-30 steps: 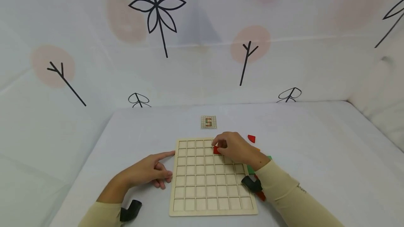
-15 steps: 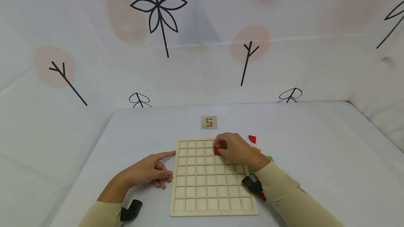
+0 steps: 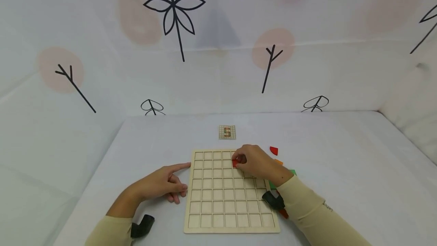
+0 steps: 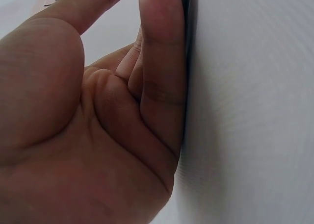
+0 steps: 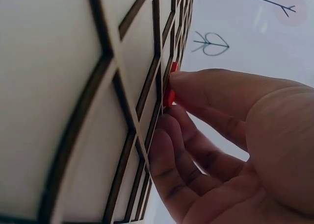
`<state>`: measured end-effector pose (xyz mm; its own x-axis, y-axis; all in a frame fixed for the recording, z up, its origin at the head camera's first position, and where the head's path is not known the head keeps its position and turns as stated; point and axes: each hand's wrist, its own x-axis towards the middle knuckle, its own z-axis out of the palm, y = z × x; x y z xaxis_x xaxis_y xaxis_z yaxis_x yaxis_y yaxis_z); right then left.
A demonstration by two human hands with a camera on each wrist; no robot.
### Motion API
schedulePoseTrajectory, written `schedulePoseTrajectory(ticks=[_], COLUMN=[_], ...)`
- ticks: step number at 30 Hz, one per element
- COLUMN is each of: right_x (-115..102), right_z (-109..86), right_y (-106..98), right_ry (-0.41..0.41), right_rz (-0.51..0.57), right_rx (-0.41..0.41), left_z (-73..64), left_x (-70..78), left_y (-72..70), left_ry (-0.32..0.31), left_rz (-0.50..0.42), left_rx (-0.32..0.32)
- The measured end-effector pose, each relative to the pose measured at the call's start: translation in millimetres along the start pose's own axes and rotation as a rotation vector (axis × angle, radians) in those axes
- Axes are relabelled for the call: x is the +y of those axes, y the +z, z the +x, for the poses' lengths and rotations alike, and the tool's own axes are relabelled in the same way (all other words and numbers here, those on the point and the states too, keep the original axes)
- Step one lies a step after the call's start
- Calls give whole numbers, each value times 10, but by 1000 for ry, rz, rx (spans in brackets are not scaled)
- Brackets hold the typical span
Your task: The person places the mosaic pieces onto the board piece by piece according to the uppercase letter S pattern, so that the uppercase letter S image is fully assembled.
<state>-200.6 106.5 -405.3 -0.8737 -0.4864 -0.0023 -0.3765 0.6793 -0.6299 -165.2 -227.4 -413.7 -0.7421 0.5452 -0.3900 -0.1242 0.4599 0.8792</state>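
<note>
In the head view a pale wooden board with a grid of square recesses lies flat on the white cloth. My right hand is over its far right part, thumb and fingers pinching a small red tile at a cell near the top. The right wrist view shows the thumb on this red tile, low against the grid, with the other fingertips close to the cells. My left hand rests on the cloth at the board's left, index finger straight out to its edge. Nothing is held in it.
Behind the board lies a small square card printed with an S on a grid. To the right are a rounded red piece, an orange piece, green pieces and a darker red piece, partly hidden by my right arm.
The head view has shifted slightly. My right fingers have drawn in a little around the red tile at the same spot, covering more of it. The left hand keeps its place.
</note>
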Motion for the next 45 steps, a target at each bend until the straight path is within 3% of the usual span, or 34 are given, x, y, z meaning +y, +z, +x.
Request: schedulePoseTrajectory(ticks=[7, 13, 19, 24, 31, 45], right_x=[-75, -166, -121, -4, 254, 551], right_z=[-95, -272, -520, -751, -863, -856], right_y=[-123, -342, -531, -617, -608, -578], right_ry=[6, -33, -30, 3, 30, 41], right_rz=[-42, -103, -199, -182, -163, -80], right_rx=[8, 93, 172, 182, 154, -45], left_z=[13, -2, -9, -9, -1, 14], left_x=[32, 28, 23, 16, -11, -27], left_y=[26, 22, 4, 11, 20, 15], left_ry=[9, -7, -9, -7, 1, -3], left_rz=[8, 29, 38, 28, 21, 27], left_rx=[-4, 10, 13, 7, 10, 16])
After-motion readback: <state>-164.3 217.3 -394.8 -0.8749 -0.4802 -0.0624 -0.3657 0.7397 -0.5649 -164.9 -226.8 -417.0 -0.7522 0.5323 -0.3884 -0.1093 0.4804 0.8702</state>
